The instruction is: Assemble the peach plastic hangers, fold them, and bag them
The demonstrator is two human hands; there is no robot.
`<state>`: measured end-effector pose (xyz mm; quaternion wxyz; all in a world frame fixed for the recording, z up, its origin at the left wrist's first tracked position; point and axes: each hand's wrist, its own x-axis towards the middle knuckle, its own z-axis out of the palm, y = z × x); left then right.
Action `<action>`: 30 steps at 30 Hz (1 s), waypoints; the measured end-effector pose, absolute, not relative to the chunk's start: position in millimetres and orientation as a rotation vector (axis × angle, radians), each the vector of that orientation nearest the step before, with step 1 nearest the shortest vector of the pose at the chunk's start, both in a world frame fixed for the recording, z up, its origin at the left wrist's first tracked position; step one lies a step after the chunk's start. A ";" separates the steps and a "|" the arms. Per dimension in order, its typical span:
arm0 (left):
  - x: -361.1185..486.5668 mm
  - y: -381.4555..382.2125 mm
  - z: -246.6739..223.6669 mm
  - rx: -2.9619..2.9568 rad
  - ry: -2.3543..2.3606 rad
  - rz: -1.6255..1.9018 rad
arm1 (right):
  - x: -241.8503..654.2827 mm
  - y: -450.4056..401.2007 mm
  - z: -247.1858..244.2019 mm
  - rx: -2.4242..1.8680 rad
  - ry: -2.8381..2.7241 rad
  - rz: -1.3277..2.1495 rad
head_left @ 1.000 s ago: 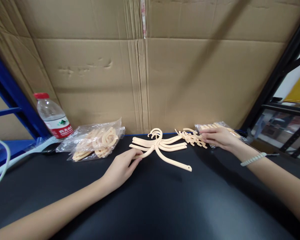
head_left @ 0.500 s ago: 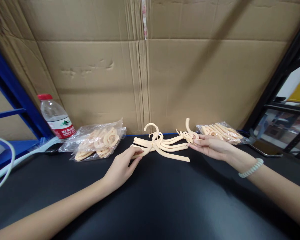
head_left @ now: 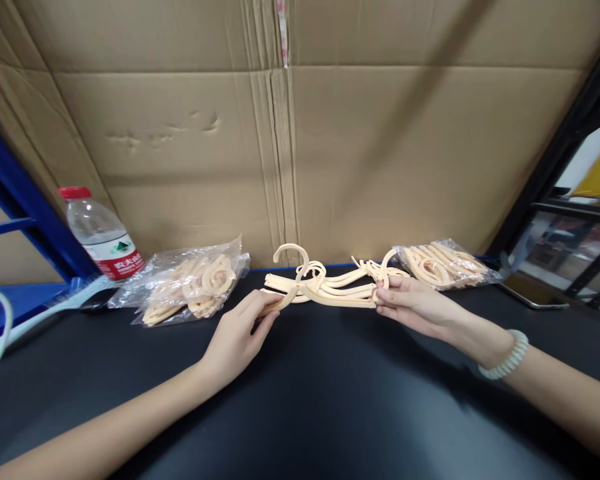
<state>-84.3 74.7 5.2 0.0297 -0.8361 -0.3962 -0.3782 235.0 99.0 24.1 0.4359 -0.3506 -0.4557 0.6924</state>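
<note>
My left hand (head_left: 243, 327) is closed on the left arm of a cream plastic clothes hanger (head_left: 333, 299), its hook standing up in the middle. My right hand (head_left: 413, 303) pinches a curved cream piece (head_left: 389, 261), shaped like a small hook, at the right end of that hanger. The fingers partly hide where the two meet, so I cannot tell whether they are joined. Behind the held hanger, several similar hangers (head_left: 347, 281) lie overlapping on the black table (head_left: 300, 393). A small pile of thin curved cream pieces (head_left: 367, 267) is beside them.
Clear bags of cream parts lie left (head_left: 195, 283) and right (head_left: 445, 263). A red-capped bottle (head_left: 103, 233) and a pale cable (head_left: 5, 333) are at the left. A phone (head_left: 530, 292) lies far right. Cardboard (head_left: 380, 147) stands behind.
My right hand has brought the curved piece from the pile to the hanger's right end. The hanger's right arm has risen slightly; my left hand keeps its grip.
</note>
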 end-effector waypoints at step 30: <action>-84.4 73.3 5.7 -2.620 -1.155 -1.180 | 228.9 94.6 18.1 -0.887 -1.279 1.650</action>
